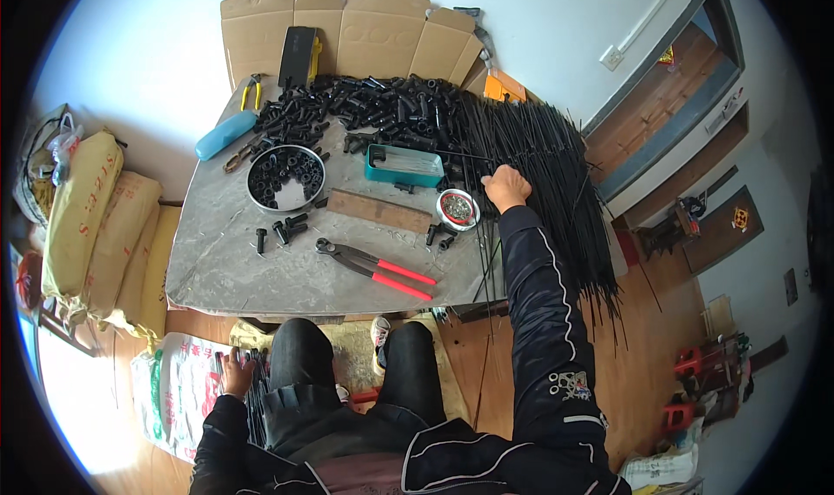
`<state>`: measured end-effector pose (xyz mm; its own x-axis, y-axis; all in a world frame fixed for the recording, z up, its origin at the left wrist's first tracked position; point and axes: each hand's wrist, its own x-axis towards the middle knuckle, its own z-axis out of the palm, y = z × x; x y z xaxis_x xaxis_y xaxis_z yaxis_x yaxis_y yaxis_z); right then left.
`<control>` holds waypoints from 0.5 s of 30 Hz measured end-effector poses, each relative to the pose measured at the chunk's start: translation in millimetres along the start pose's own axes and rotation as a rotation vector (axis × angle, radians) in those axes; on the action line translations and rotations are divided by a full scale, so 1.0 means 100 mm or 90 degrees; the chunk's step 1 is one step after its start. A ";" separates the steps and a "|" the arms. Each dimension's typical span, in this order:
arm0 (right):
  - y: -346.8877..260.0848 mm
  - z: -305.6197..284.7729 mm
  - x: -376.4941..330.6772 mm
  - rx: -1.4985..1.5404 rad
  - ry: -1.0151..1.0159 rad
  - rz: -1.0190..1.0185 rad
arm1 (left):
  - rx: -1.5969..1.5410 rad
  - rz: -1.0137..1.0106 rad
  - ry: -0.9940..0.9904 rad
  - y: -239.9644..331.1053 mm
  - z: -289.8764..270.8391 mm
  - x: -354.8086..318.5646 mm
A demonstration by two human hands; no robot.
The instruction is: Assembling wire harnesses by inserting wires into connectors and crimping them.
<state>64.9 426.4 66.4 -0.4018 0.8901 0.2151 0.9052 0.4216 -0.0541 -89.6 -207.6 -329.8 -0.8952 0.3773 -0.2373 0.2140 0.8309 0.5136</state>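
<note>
My right hand (pixel 506 188) is closed at the left edge of a large pile of thin black rods (pixel 556 191) on the table's right side. What its fingers grip is too small to make out. Low at the left, beside my knee, my left hand (pixel 236 375) looks closed next to a bundle of black rods (pixel 257 408); its grip is partly hidden. Left of my right hand stand a small round tin (pixel 458 209) of tiny metal pieces and a teal box (pixel 403 166). Red-handled pincers (pixel 375 267) lie nearer me.
Black tubular parts (pixel 391 104) are heaped along the back of the grey table (pixel 226 269), before a cardboard screen (pixel 382 30). A round pan (pixel 287 201) of black rings, a flat wooden bar (pixel 378 210) and yellow-handled pliers (pixel 251 93) lie there too. Stuffed sacks (pixel 82 217) stand left.
</note>
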 end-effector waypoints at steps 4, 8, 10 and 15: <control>0.13 0.01 0.15 0.011 -0.014 0.018 | 0.041 -0.001 0.009 0.04 0.01 -0.04; 0.15 -0.26 0.13 0.061 0.027 0.057 | -0.043 0.025 0.022 -0.02 -0.11 -0.15; 0.15 -0.48 0.15 0.068 -0.054 0.049 | -0.050 0.015 -0.001 -0.06 -0.19 -0.18; 0.57 -1.00 0.26 -0.066 -0.001 -0.042 | -0.127 0.078 -0.030 0.50 -0.47 -0.19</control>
<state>120.2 455.8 166.8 -0.4609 0.8614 0.2136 0.8863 0.4590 0.0612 -80.4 -192.3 -261.2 -0.8471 0.4925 -0.1995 0.2339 0.6828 0.6921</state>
